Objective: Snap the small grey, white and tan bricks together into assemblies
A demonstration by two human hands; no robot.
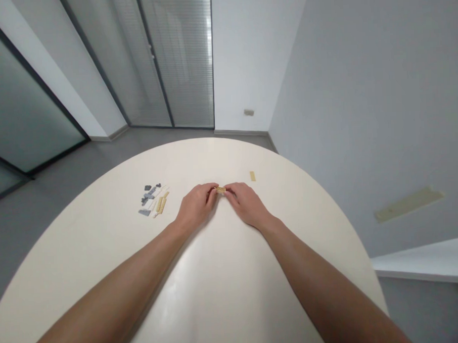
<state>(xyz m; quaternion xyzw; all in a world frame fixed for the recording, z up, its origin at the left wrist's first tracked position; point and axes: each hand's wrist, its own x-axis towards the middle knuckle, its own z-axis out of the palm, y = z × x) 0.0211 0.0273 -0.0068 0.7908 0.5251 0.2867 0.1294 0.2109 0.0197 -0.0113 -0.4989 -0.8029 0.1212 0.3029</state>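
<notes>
Between my two hands, over the middle of the table, is a small tan building-brick piece (pixel 221 190), held at its ends. My left hand (pixel 198 204) pinches its left end with thumb and fingertips. The right end sits in the pinch of my right hand (pixel 246 202). The fingers cover part of the piece, so its full shape is hidden. To the left of my left hand lies a loose group of small building-brick parts, among them tan bricks (pixel 162 203), grey pieces (pixel 149 194) and white ones.
A flat tan piece (pixel 252 176) lies on the round white table (pixel 226 283), beyond my right hand. Glass partitions (pixel 174 57) stand past the far edge. A grey wall (pixel 381 109) with a strip of tape (pixel 408 204) rises on the right.
</notes>
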